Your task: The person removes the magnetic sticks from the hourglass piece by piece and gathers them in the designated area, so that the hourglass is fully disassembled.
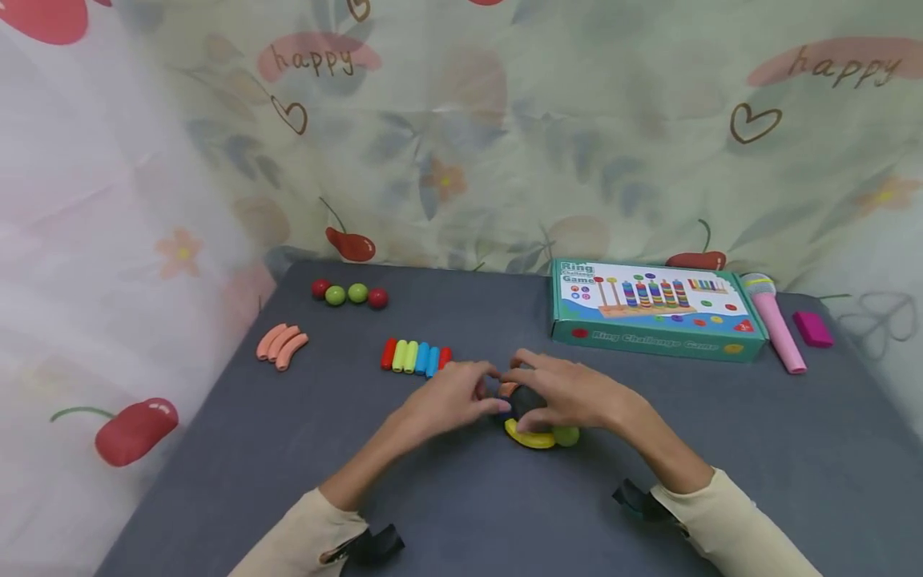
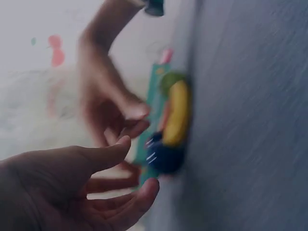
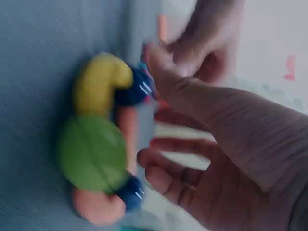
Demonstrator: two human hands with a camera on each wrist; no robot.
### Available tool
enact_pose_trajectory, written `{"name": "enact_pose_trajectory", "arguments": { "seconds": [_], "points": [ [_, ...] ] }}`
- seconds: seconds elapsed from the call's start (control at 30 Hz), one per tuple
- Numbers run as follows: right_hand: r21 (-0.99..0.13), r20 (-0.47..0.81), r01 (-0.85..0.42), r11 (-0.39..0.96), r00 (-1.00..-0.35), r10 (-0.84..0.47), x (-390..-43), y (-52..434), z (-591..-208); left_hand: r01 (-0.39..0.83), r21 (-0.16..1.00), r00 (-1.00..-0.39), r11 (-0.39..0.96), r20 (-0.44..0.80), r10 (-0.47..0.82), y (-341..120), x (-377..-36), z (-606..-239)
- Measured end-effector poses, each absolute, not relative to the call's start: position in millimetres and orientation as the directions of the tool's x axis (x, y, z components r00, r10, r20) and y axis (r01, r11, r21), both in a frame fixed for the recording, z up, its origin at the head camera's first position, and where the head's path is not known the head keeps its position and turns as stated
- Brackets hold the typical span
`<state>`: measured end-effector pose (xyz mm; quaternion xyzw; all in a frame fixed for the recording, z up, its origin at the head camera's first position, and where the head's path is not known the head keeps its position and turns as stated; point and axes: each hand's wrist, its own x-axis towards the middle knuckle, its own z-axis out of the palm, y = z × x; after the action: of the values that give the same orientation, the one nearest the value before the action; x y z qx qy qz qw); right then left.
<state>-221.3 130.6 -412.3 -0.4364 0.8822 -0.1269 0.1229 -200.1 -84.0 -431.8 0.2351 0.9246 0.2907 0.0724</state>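
Note:
In the head view, my left hand (image 1: 454, 397) hovers at the left side of a small cluster of toys, with my right hand (image 1: 570, 393) over its right side. The cluster has a yellow toy banana (image 1: 532, 437) along its near edge and a green ball (image 1: 566, 436) at the banana's right end. Dark blue balls (image 3: 137, 89) and sausage-like pink-orange pieces (image 3: 98, 207) show in the right wrist view. Both hands have loosely bent fingers, and the wrist views show nothing held between them. The hands partly cover the cluster in the head view; the wrist views are blurred.
Behind the left hand lies a row of coloured cylinders (image 1: 411, 357). Sausages (image 1: 282, 344) and red and green balls (image 1: 357, 293) are farther left. A Ring Challenge Game box (image 1: 656, 308), pink microphone (image 1: 779, 324) and magenta block (image 1: 813, 328) sit at the back right.

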Motion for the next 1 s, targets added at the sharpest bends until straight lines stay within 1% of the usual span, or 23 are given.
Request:
{"name": "enact_pose_trajectory", "arguments": {
  "seconds": [0.07,0.13,0.23,0.43,0.6,0.67,0.83,0.9,1.0],
  "points": [
    [-0.327,-0.126,-0.727,0.604,-0.600,-0.790,-215,126,-420,0.376,0.577,-0.877,0.725,-0.031,0.480,-72,-199,-439],
    [-0.319,-0.137,-0.715,0.622,-0.614,-0.777,-210,125,-426,0.343,0.576,-0.891,0.742,-0.049,0.451,-64,-198,-444],
    [-0.336,-0.108,-0.715,0.614,-0.618,-0.779,-208,128,-433,0.319,0.554,-0.910,0.769,-0.050,0.412,-57,-198,-447],
    [-0.420,-0.028,-0.723,0.549,-0.594,-0.804,-211,134,-441,0.302,0.547,-0.920,0.781,-0.047,0.388,-51,-201,-446],
    [-0.416,0.028,-0.752,0.511,-0.573,-0.819,-214,140,-443,0.295,0.560,-0.920,0.774,-0.052,0.389,-47,-205,-444],
    [-0.432,0.037,-0.750,0.501,-0.569,-0.821,-214,142,-444,0.296,0.560,-0.918,0.774,-0.057,0.392,-47,-206,-445],
    [-0.505,0.016,-0.694,0.513,-0.602,-0.799,-213,143,-447,0.318,0.569,-0.906,0.758,-0.052,0.420,-50,-205,-447],
    [-0.514,0.010,-0.678,0.526,-0.618,-0.786,-213,143,-448,0.335,0.578,-0.899,0.745,-0.042,0.436,-51,-205,-446],
    [-0.529,0.009,-0.666,0.526,-0.624,-0.781,-213,142,-449,0.341,0.592,-0.891,0.730,-0.045,0.452,-53,-206,-445]
  ]
}}
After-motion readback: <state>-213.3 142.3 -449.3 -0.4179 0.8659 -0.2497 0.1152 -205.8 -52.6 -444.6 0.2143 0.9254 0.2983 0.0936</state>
